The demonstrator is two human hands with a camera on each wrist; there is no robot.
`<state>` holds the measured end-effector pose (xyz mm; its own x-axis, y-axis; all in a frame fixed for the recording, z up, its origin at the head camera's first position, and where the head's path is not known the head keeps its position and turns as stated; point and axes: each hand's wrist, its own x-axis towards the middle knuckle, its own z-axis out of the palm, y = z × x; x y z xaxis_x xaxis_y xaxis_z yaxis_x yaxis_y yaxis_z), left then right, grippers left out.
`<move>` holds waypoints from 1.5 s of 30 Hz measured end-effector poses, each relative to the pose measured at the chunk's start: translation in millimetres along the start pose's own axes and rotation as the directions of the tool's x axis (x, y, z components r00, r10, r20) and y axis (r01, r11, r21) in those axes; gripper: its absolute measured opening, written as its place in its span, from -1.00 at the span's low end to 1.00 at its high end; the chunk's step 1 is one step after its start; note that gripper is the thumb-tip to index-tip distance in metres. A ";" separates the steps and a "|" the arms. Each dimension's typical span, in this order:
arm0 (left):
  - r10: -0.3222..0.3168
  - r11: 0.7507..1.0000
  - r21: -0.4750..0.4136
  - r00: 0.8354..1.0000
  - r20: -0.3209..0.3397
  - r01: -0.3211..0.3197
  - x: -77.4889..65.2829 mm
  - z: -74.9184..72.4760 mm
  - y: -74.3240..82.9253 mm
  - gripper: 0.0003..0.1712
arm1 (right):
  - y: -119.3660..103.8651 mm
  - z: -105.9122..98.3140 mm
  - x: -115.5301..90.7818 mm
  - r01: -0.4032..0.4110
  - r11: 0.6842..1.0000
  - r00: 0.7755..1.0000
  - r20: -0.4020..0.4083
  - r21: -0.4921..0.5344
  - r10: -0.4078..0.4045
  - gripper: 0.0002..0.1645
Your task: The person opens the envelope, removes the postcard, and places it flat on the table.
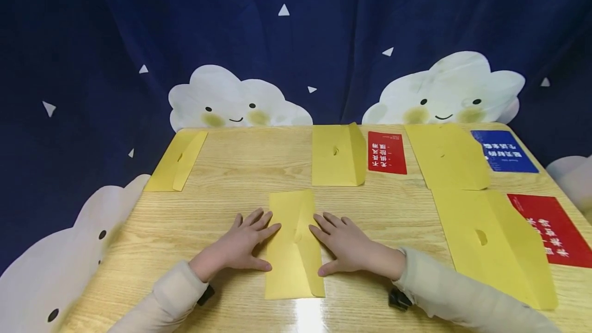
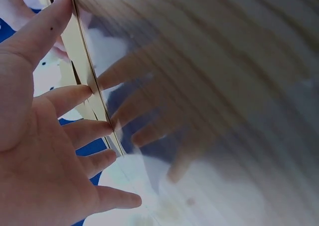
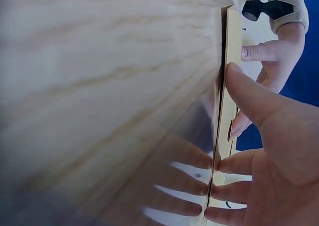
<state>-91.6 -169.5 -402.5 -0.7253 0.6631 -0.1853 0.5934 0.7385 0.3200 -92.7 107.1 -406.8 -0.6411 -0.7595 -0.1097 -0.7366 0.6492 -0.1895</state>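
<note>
A yellow paper envelope [image 1: 284,256] lies upright-lengthwise on the table in front of me, its flap folded over along the right side and tucked at a small slot. My left hand [image 1: 240,245] has its fingers spread, with fingertips and thumb at the envelope's left edge. On the opposite edge, my right hand [image 1: 344,245] touches with its fingers spread too. In the left wrist view the thumb [image 2: 55,24] and fingertips meet the thin side of the envelope [image 2: 82,41]. The right wrist view has the thumb [image 3: 244,81] against the folded edge [image 3: 232,46].
More yellow envelopes lie at the back left [image 1: 173,163], back middle [image 1: 328,163], back right [image 1: 448,163] and right front [image 1: 490,245]. A red card [image 1: 387,153], a blue card [image 1: 513,158] and another red card [image 1: 566,235] are beside them. A dark blue curtain [image 1: 324,40] hangs behind.
</note>
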 end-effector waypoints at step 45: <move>0.112 0.968 0.213 0.989 0.097 -0.131 53.1 3.7 50.4 -0.20 | 44.1 -2.9 -70.6 -0.039 0.997 0.999 -0.029 0.073 0.042 0.12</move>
<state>-99.0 -96.6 -399.6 -0.6168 0.7504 -0.2377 0.7439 0.6544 0.1358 -80.6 189.4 -404.5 -0.6773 -0.7303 -0.0889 -0.6930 0.6739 -0.2559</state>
